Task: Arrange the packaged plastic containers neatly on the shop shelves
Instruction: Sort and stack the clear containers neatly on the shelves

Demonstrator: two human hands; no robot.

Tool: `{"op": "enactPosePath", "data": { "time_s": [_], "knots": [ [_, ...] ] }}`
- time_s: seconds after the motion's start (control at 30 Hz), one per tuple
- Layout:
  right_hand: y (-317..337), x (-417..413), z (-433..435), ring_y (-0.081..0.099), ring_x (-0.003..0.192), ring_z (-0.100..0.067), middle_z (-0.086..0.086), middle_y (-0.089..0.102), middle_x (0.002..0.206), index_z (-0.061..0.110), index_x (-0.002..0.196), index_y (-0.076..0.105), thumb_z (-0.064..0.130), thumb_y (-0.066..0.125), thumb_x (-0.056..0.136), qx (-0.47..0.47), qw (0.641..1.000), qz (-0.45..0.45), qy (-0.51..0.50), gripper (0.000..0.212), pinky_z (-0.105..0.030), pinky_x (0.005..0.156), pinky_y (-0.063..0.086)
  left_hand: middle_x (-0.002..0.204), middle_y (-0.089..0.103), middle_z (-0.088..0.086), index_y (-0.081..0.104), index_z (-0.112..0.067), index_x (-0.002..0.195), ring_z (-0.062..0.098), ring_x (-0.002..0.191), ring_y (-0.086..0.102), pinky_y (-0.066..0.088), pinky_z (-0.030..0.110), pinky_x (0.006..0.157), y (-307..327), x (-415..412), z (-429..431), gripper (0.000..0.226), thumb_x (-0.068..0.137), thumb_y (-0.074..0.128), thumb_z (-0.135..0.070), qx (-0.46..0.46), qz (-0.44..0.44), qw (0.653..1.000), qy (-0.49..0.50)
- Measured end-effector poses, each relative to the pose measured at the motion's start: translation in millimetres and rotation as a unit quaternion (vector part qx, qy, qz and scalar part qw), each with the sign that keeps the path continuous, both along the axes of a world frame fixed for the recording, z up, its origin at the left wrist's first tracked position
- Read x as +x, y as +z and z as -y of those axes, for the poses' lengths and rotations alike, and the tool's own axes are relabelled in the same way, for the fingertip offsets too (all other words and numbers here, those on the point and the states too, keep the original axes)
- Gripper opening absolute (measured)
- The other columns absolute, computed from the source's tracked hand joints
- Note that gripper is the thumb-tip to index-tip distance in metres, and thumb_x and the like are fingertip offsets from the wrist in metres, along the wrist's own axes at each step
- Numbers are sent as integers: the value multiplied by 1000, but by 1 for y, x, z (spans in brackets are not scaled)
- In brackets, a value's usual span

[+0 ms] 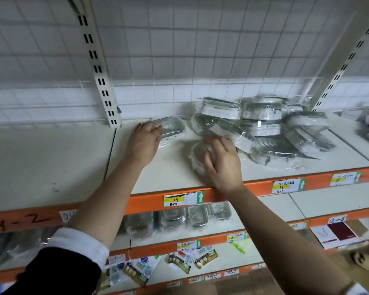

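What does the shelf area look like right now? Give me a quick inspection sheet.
Surface: white shelf with an orange front edge.
Job's things: left container lying flat; front container near the edge; untidy pile of wrapped containers to the right.
Clutter: price labels on the edge; card packs on a lower shelf.
Grippers: left hand touches the left container; right hand grips the front container.
Cables: nothing seen.
Surroundings: wire grid behind; slotted uprights.
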State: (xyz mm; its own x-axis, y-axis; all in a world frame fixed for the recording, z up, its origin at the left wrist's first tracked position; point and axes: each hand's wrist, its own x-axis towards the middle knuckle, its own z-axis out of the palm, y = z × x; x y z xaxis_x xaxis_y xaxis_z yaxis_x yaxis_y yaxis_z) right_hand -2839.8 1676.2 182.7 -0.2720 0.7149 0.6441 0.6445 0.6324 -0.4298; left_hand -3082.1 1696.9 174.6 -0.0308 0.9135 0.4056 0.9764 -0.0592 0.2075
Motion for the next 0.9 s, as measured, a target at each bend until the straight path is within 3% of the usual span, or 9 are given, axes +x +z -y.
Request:
{"op": "enactPosePath", "data": {
  "time_s": [0.1, 0.33, 0.63, 0.7, 0.77, 0.83, 0.9],
  "knots": [
    [0, -3, 1, 55, 92, -35, -12, 65, 95, 7, 94, 72, 21, 51, 92, 12, 1000, 7, -7, 25, -40, 83, 44, 100, 60, 16, 69, -7, 116, 37, 98, 54, 40, 42, 91, 7, -5, 22, 36, 88, 69, -28, 19, -16, 999, 27],
    [-4, -20, 2, 54, 97, -37, -10, 66, 96, 16, 89, 76, 23, 64, 89, -45, 994, 51, -86, 14, -43, 81, 39, 91, 59, 10, 73, -12, 90, 34, 92, 55, 39, 42, 86, 5, -9, 61, 33, 75, 76, -41, 50, -30, 995, 85],
    [-2, -30, 4, 63, 89, -31, -6, 71, 93, 8, 90, 77, 8, 70, 86, -36, 994, 38, 99, 8, -45, 82, 49, 113, 60, 8, 64, -11, 103, 32, 111, 52, 41, 46, 90, -9, -4, 66, 36, 82, 69, -38, 70, 60, 991, 97],
    [-3, -29, 3, 66, 94, -28, -6, 73, 99, 6, 94, 77, 6, 68, 87, -46, 989, 36, 134, 11, -42, 89, 49, 113, 60, 8, 63, -10, 105, 32, 112, 51, 41, 46, 90, -9, -3, 65, 36, 82, 69, -38, 71, 62, 991, 95],
    [-4, -30, 2, 67, 102, -24, -5, 73, 104, 7, 98, 76, 5, 67, 88, -54, 986, 38, 156, 14, -38, 102, 40, 115, 59, 8, 63, -10, 107, 31, 113, 51, 40, 46, 90, -9, -3, 66, 37, 84, 68, -38, 69, 61, 991, 95],
    [-5, -34, 2, 65, 108, -23, -3, 73, 106, 9, 99, 77, 2, 66, 87, -70, 983, 37, 166, 18, -43, 107, 35, 118, 59, 8, 62, -9, 110, 31, 114, 51, 40, 46, 91, -8, -2, 67, 39, 85, 67, -39, 62, 62, 991, 98],
    [-5, -36, 4, 62, 106, -29, -1, 73, 105, 10, 98, 77, -2, 66, 83, -64, 984, 33, 161, 22, -50, 99, 40, 120, 59, 8, 62, -9, 114, 31, 115, 51, 41, 46, 93, -7, -2, 67, 42, 85, 67, -39, 59, 63, 991, 98]
  ]
}}
